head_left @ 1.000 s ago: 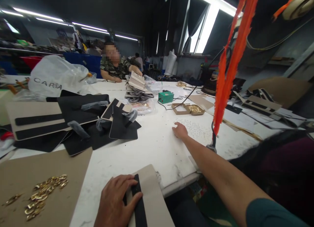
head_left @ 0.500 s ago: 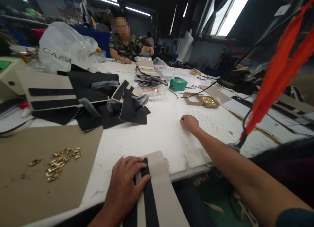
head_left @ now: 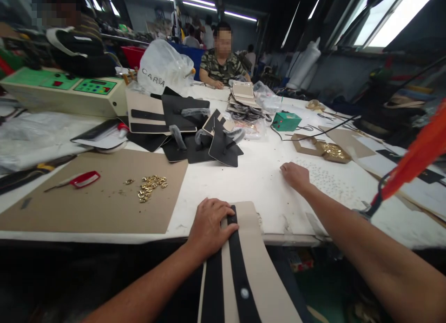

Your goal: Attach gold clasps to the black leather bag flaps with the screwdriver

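My left hand (head_left: pixel 213 225) grips the far end of a beige panel with black strips (head_left: pixel 259 248), thumb on top of one strip. The panel hangs over the table's near edge toward me, and a round shiny spot shows on that strip lower down. My right hand (head_left: pixel 295 175) is closed above the white table, its fingertips pinched together. Whatever lies between those fingers is too small or hidden to make out. Just right of it, many tiny pieces (head_left: pixel 329 182) are scattered over the tabletop.
Gold metal fittings (head_left: pixel 152 187) and a red-handled tool (head_left: pixel 85 180) lie on a brown board (head_left: pixel 104 216). Black and beige panels (head_left: pixel 188 137) are heaped behind. Beyond stand a green box (head_left: pixel 286 121) and a carton of gold pieces (head_left: pixel 335 152). An orange strip (head_left: pixel 411 151) hangs at right. A person sits opposite.
My view has swung left, bringing the control machine and red-handled tool into sight. My left hand still holds the panel, and my right hand stays closed beside the tiny pieces.
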A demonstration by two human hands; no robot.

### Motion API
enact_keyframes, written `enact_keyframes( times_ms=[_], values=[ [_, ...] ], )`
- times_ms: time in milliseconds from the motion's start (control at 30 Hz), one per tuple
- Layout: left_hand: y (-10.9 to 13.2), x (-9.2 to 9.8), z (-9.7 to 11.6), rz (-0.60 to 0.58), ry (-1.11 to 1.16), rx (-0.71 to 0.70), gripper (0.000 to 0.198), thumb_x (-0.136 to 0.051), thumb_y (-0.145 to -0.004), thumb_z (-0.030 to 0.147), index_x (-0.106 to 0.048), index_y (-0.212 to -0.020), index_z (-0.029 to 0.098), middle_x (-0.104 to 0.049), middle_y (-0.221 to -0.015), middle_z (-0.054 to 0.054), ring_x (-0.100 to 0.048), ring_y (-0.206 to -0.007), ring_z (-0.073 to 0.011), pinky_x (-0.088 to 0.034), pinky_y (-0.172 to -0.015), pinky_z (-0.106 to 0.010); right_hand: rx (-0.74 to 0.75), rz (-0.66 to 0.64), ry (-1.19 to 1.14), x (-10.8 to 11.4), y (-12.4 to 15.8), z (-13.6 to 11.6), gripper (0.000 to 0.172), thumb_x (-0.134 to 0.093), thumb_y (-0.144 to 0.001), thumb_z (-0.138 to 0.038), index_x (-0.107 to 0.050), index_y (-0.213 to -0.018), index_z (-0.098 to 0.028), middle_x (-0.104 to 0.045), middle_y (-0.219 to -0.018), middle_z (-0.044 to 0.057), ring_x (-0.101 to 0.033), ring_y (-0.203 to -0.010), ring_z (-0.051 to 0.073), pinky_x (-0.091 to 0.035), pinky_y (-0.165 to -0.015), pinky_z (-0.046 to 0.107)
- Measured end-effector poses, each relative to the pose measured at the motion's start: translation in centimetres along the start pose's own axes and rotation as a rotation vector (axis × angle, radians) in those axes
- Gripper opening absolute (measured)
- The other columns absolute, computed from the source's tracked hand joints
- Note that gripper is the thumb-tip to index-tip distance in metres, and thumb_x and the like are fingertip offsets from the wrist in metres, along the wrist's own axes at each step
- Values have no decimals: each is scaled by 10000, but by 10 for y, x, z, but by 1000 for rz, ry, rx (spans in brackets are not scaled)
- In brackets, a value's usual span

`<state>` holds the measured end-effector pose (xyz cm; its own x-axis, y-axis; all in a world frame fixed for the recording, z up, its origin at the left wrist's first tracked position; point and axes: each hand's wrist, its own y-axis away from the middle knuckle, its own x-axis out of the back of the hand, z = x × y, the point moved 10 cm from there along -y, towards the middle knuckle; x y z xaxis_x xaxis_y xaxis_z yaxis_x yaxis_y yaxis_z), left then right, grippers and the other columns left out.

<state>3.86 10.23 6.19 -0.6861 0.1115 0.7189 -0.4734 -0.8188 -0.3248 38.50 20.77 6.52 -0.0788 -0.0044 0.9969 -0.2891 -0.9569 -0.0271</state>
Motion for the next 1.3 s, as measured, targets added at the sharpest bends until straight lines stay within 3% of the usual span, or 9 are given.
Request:
enact_keyframes(
  times_ms=[100,200,300,667,733,867,1000,1100,1300],
  values=[
    [1,0,-1,8,-3,-1,299,-907,-746,256,-735,-991,273,-751,-1167,-20,-615,-1171,-281,-373,-1161,-544,189,-14,-73,2,38,-40,311,-448,-1110,-329,-743,-1129,-232,-731,-1206,68,-661,-1064,227,-432,-802,282],
    [1,-2,0,7,-6,-10,281,-897,-767,275,-733,-995,268,-757,-1167,-12,-615,-1174,-274,-373,-1156,-532,375,-56,-134,-6,83,-81,227,-562,-1075,-356,-760,-995,-278,-741,-1072,2,-658,-973,181,-398,-743,254],
    [1,-3,0,4,-10,-22,268,-890,-779,291,-734,-996,266,-761,-1172,-7,-618,-1167,-268,-377,-1146,-525,404,-28,-179,-11,105,-97,242,-572,-1065,-320,-766,-929,-270,-717,-999,4,-650,-932,173,-377,-708,261],
    [3,-1,1,26,4,-14,296,-911,-743,273,-733,-979,268,-772,-1170,-6,-622,-1169,-275,-388,-1138,-523,388,58,-428,2,123,-108,191,-580,-994,-266,-767,-991,-227,-756,-1030,46,-680,-979,220,-482,-874,298],
    [3,-1,1,22,9,-4,295,-909,-743,267,-733,-980,269,-773,-1171,-2,-619,-1177,-277,-375,-1154,-532,383,-13,-600,7,135,-119,205,-570,-988,-302,-761,-986,-228,-769,-1004,31,-695,-924,211,-509,-845,293],
    [3,-2,1,11,4,-3,284,-895,-761,298,-736,-994,275,-771,-1162,-2,-616,-1171,-285,-379,-1149,-539,383,-300,-990,6,164,-155,164,-623,-918,-315,-757,-884,-228,-751,-826,-9,-674,-780,200,-493,-723,283],
    [3,-3,0,10,-2,-25,211,-841,-820,314,-732,-994,268,-771,-1139,-12,-614,-1151,-285,-398,-1116,-532,441,-307,-968,6,175,-176,119,-650,-879,-255,-751,-822,-230,-747,-849,-9,-674,-832,196,-481,-789,292],
    [4,-3,0,11,-8,-42,201,-822,-841,319,-730,-1012,265,-766,-1149,-15,-604,-1147,-283,-401,-1105,-523,442,-255,-931,5,173,-177,117,-652,-869,-232,-756,-817,-242,-749,-897,-3,-677,-879,203,-478,-837,305],
    [4,-5,-2,-5,4,-19,219,-833,-830,317,-733,-1020,273,-765,-1151,-16,-602,-1168,-287,-349,-1167,-557,339,-308,-906,-5,168,-173,92,-676,-843,-236,-749,-786,-238,-749,-825,-15,-678,-811,202,-470,-782,301]
  ],
)
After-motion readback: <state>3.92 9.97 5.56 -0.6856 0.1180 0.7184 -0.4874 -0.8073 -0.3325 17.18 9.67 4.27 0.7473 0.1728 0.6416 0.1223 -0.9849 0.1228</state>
